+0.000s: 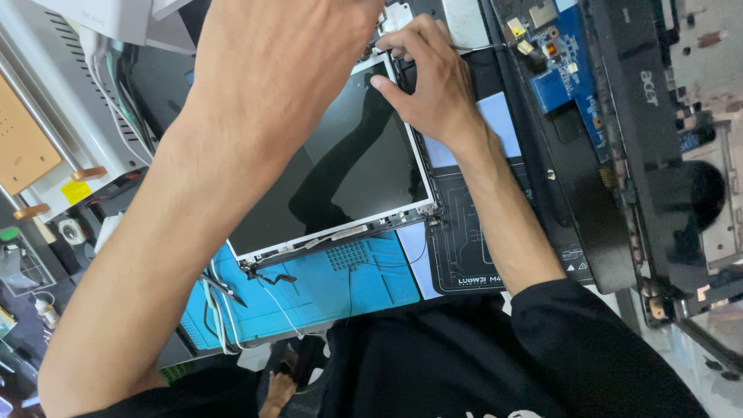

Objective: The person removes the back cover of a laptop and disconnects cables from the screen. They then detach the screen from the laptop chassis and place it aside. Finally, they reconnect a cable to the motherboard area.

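The dark, white-framed flat laptop screen panel (340,166) is shown already separated from its housing and laid on the blue silicone mat (309,290) covering the worktop; hinges and thin cables at its near edge remain attached. The left hand (282,54) is stretched over the panel's far edge, its grip hidden. The right hand (433,81) is pinched on the far right corner. The black opened laptop base (619,155) is set right of the right hand.
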